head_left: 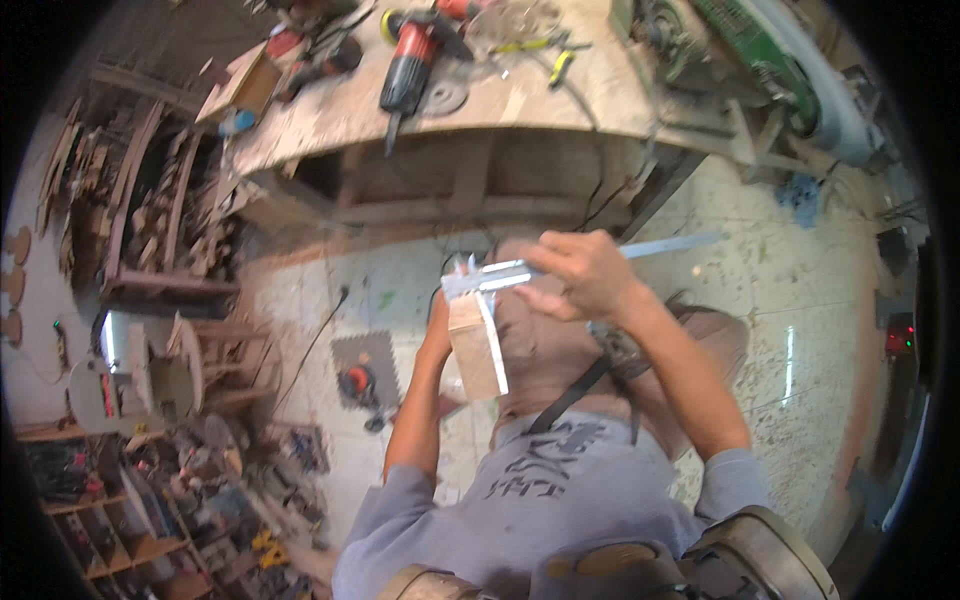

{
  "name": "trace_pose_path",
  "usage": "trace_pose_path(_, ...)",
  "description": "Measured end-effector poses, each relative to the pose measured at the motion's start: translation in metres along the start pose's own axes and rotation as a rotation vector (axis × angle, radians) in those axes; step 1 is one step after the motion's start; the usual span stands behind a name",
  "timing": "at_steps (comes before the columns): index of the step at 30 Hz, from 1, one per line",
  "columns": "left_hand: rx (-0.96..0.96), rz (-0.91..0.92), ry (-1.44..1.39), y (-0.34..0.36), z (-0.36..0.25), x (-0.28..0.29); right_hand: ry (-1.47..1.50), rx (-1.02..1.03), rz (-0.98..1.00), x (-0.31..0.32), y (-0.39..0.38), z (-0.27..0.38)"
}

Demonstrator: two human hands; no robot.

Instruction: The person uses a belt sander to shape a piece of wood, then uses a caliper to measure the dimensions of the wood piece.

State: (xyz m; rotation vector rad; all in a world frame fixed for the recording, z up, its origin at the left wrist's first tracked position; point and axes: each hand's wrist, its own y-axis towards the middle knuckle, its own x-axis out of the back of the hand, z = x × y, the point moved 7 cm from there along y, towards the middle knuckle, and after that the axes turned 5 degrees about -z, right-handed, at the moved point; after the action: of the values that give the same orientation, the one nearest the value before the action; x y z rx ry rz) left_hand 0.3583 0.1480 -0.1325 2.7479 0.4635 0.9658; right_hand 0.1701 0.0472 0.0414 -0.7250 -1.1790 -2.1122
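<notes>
My right hand [585, 270] is closed around a metal vernier caliper [660, 246], whose long beam sticks out to the right. The caliper's jaws lie at the top end of a pale wooden block [478, 362] and seem to touch it; one jaw runs down along the block's right side. My left hand [440, 318] holds the block from its left side, with most of its fingers hidden behind the wood. Both hands are in front of my body, above my lap.
Ahead stands a wooden workbench [520, 105] with an angle grinder [408, 70] and other tools. A green machine [765, 60] stands at the far right. Wood scraps fill a rack [170, 220] on the left, above cluttered shelves [120, 545]. An orange tool [355, 380] lies on the floor.
</notes>
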Motion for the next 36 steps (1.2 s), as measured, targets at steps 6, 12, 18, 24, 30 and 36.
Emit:
trace_pose_path(6,0.149,0.049,-0.038,0.020,-0.036,0.024,-0.060,-0.452,-0.479,0.047,0.027,-0.088)
trace_pose_path(12,0.167,-0.125,-0.017,0.039,-0.088,0.046,-0.427,-0.740,-0.378,0.065,0.082,-0.226)
trace_pose_path(18,0.229,-0.250,0.000,0.064,-0.131,0.055,-0.354,-0.687,0.005,0.077,0.129,-0.229)
trace_pose_path(24,0.115,-0.130,-0.271,0.083,-0.217,0.052,1.062,-0.121,-0.678,0.156,0.075,-0.009)
trace_pose_path(30,-0.303,0.304,-0.446,0.116,-0.354,-0.023,0.424,-0.046,-0.909,0.337,0.049,0.075)
trace_pose_path(36,-0.375,0.354,-0.756,0.147,-0.423,-0.111,0.277,-0.079,-1.042,0.421,0.024,0.067)
